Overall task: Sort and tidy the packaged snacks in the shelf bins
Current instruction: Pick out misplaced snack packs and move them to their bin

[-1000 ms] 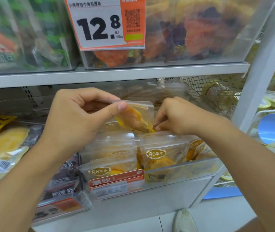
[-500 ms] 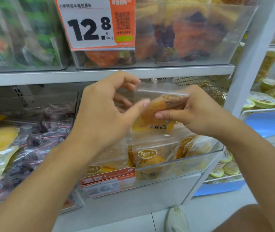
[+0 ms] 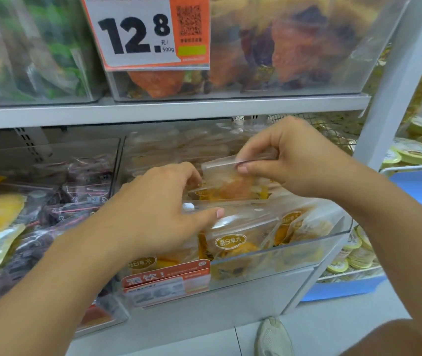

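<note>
Clear snack packet (image 3: 230, 176) pinched by right hand (image 3: 289, 163); left hand (image 3: 158, 214) adjacent.

Clear glossy plastic snack pouch (image 3: 226, 179) with creased film, clear hard plastic bin (image 3: 307, 253) with smooth shiny walls, matt white painted metal shelf (image 3: 179, 109), paper price card (image 3: 145, 32) with flat matt print, thin wire mesh basket (image 3: 333, 132), smooth pale floor tile (image 3: 333, 327)

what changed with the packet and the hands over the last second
The clear mango packet, raised in front of the shelf edge half a second ago, has come back down into the clear bin. The right hand still pinches its top edge; the left hand has let go and dropped onto the front packets. Bins and price tag unchanged.
</note>
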